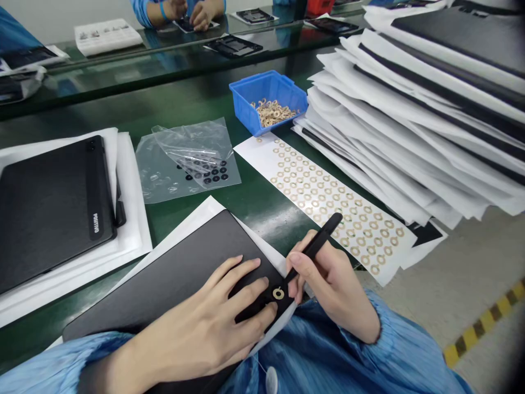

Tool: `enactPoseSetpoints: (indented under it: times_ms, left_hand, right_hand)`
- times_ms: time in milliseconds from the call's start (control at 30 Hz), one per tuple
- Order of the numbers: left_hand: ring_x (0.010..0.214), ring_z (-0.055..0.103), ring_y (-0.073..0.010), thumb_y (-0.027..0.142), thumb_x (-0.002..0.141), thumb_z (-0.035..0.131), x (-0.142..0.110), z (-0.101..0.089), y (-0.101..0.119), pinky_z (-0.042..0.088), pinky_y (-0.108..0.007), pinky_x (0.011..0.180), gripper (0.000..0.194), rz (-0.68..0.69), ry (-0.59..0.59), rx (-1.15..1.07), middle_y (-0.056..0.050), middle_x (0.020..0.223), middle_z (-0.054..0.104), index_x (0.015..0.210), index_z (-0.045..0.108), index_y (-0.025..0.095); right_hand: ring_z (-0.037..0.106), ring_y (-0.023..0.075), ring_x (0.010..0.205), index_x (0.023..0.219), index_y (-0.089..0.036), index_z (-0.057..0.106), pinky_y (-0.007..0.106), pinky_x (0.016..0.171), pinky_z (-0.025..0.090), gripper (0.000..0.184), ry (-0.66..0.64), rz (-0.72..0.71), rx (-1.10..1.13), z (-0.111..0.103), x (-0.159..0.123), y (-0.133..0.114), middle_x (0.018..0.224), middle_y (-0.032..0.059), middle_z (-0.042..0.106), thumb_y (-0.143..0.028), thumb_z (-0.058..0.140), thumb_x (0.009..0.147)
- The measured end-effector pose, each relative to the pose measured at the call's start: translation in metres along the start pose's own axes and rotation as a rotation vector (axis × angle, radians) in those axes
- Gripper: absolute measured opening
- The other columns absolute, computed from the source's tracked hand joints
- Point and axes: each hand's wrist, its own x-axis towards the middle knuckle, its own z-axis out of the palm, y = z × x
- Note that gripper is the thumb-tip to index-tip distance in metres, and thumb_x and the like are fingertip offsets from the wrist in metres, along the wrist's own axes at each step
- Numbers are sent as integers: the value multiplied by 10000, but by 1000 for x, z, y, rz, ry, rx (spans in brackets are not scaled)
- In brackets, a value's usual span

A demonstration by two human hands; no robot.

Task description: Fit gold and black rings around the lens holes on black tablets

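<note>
My left hand (213, 323) lies flat with fingers spread on a black flat panel (172, 273) at the table's near edge, pressing it down. My right hand (332, 284) is closed around a black pen-like tool (315, 246), its tip at a gold ring sticker (278, 294) on the panel's corner. Just beyond lies a white sheet of several gold ring stickers (328, 197). The panel rests on white paper (205, 210).
A blue bin (266, 87) of loose rings stands behind the sheet. Plastic bags (188, 158) with black dots lie mid-table. Another black panel (49, 208) sits left; a tall stack of wrapped panels (430, 120) right. Another person's hands (192, 12) work across the table.
</note>
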Motion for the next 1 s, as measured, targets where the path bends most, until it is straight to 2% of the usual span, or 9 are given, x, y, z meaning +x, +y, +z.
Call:
enactPoseSetpoints:
  times_ms: [600,1000]
  left_hand:
    - [1202,446,-329,220,926,470,2,0,-1,364,-541,1029,279,-2,28,5,-96,1116,598,1173,584,159]
    - [1180,479,-312,246,925,500,2,2,3,388,-500,1025,288,-5,97,74,-93,1093,638,1144,595,86]
  right_hand:
    - [571,106,403,773,-200,469,202,394,484,234,16,-3,-48,1,-1,-1,506,-39,544,-394,481,903]
    - [548,96,381,758,-208,432,192,384,451,208,37,-55,-88,2,-3,-2,498,-46,529,-330,473,920]
